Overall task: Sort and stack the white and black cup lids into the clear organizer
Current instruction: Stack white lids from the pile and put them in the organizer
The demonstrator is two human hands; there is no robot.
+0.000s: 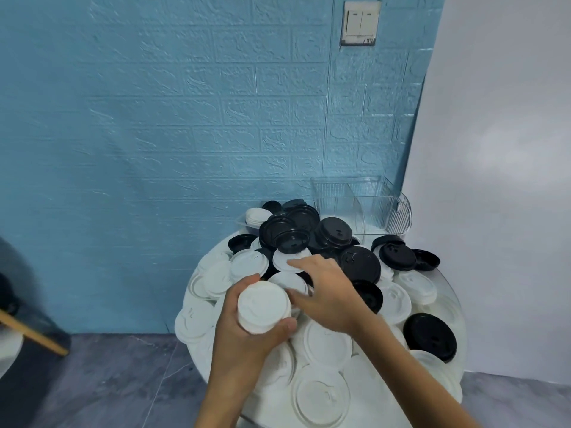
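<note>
A round table (454,291) is heaped with loose white lids (324,338) and black lids (360,263). My left hand (244,332) grips a stack of white lids (264,307) above the pile's front left. My right hand (327,288) reaches over the middle of the pile, its fingers spread and touching a white lid (285,261) there. The clear organizer (361,205) stands at the table's back right against the blue wall; its divided compartments look bare.
A blue brick-pattern wall (185,118) backs the table, with a white wall to the right. A small clear container (244,222) with white lids sits at the back left of the pile. A wooden bar (34,335) pokes in at the left over the grey floor.
</note>
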